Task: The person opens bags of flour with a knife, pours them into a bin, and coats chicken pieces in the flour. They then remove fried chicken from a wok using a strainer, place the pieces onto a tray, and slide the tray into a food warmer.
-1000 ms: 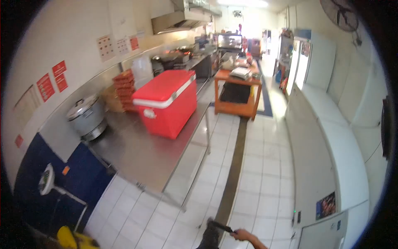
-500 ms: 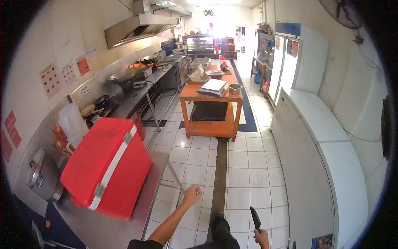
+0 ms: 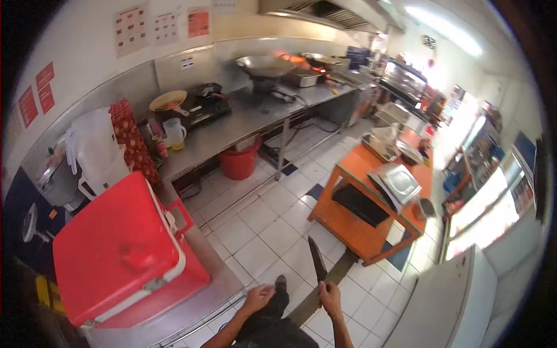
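A knife (image 3: 317, 260) with a dark blade is gripped in my right hand (image 3: 329, 296), its blade pointing up and away from me over the tiled floor. My left hand (image 3: 258, 298) hangs in front of my body with its fingers curled in, and I see nothing in it. Left of that hand, a red cooler box (image 3: 116, 243) with a white rim and a red handle sits on a steel table (image 3: 223, 278). Neither hand touches the box.
An orange table (image 3: 360, 232) carrying a scale (image 3: 397, 182) and trays stands ahead to the right. Along the left wall runs a steel counter (image 3: 243, 119) with a wok (image 3: 264, 65) and a pan (image 3: 168, 101). Below it is a red bucket (image 3: 238, 164). A white chest (image 3: 447, 301) stands at right.
My view has turned left and tilted, and I am closer to the cooler box. My right hand has come up with the knife, nearer to my left hand.
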A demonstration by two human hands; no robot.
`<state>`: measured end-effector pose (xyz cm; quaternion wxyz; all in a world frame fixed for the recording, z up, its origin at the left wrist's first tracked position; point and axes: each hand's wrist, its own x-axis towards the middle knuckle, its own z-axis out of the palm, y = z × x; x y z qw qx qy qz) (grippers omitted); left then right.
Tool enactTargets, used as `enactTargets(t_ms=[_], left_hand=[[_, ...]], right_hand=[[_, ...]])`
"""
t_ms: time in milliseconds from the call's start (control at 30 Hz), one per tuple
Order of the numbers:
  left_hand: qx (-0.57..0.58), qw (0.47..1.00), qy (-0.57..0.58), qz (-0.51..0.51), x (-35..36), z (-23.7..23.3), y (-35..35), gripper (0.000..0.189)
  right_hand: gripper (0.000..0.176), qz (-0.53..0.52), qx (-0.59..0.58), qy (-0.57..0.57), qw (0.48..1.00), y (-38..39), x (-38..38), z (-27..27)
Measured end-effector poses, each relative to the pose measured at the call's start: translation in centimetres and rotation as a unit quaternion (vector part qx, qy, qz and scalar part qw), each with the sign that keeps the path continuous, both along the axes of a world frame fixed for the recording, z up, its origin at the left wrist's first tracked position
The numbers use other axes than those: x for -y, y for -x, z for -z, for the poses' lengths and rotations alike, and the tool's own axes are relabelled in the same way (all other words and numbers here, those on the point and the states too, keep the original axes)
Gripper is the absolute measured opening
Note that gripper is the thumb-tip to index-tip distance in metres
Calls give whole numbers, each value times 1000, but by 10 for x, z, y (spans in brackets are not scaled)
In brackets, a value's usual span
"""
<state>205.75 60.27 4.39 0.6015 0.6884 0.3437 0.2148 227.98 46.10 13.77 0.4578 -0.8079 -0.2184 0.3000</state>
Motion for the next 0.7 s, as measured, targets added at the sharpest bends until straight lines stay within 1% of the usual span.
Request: enactTargets(t_ms=[67,133,200,233,267,300,333,367,400,433,467,500,533,567,600,633,700], left_hand=[[24,998,-16,53,-56,-13,-79,31],[45,987,122,98,-105,-24,-160,30],[37,976,155,150,-158,-67,-230,30],[20,969,155,193,-181,-83,-260,30],[30,983,122,132,-204,-99,-291,29],[46,993,85,72,-227,-110,-321,27],[36,989,80,117,-252,-108,-347,27],[71,988,94,102,-284,-113,-374,25],[108,985,107,76,-314,-111,-403,24],[108,984,103,93,-342,-108,-430,24],[103,986,116,54,-372,-107,-451,23],[98,987,127,11,-404,-103,-469,23],[95,988,119,14,-434,-86,-480,23],[83,984,155,12,-466,-63,-497,27],[76,979,189,10,-502,-56,-525,31],[75,981,180,11,-535,-65,-544,31],[-61,992,107,16,-582,-83,-558,40]], right_hand=[[34,-8,-31,-5,999,-33,-76,-25],[36,35,-23,-14,999,-64,-131,-30],[34,25,19,30,999,-101,-191,-59],[32,39,-20,-3,999,-121,-219,-62],[31,58,-53,-43,996,-141,-247,-57],[31,56,51,-79,994,-165,-276,-31],[31,51,157,-102,981,-190,-303,-2],[31,89,160,-97,978,-211,-328,-13],[29,65,102,-103,987,-231,-354,-28],[28,29,43,-116,992,-257,-382,-34],[28,38,44,-125,990,-287,-407,-26],[27,-32,102,-93,990,-318,-429,-15],[27,-103,158,-56,980,-348,-448,-7],[27,-107,163,-38,980,-382,-463,-13],[26,-84,178,-13,980,-425,-484,-8],[26,-58,180,12,982,-457,-505,1],[26,-36,170,-13,985,-534,-545,-13]])
